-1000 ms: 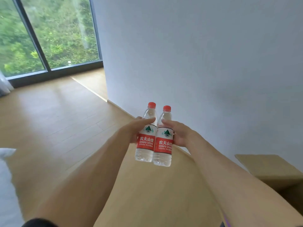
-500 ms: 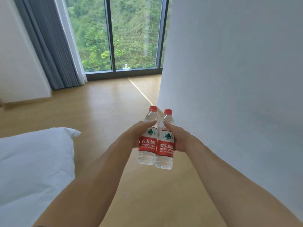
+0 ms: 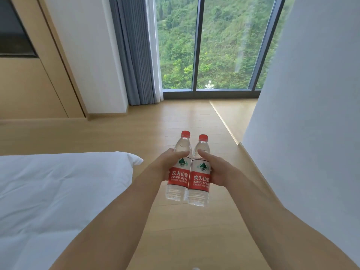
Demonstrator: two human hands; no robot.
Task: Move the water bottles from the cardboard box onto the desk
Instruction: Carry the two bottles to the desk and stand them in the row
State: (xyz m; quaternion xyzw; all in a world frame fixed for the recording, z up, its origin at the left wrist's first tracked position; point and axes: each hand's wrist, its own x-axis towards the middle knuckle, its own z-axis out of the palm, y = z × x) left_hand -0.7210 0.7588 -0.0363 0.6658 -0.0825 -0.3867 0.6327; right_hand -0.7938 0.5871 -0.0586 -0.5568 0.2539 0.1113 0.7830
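Observation:
Two clear water bottles with red caps and red labels are held upright side by side in front of me, above the wooden floor. My left hand [image 3: 165,162] grips the left bottle [image 3: 178,176] around its upper body, thumb across the front. My right hand [image 3: 218,170] grips the right bottle [image 3: 199,180] the same way. The bottles touch each other. Neither the cardboard box nor the desk is in view.
A bed with white bedding [image 3: 54,195] fills the lower left. A white wall [image 3: 311,114] runs along the right. Ahead are a floor-to-ceiling window [image 3: 214,45], grey curtains [image 3: 134,51] and a wooden wall panel [image 3: 29,78] at the left.
The view has swung to the left: the cardboard box left the frame, and the bed, curtains and wooden panel came in. Both hands keep holding the bottles together.

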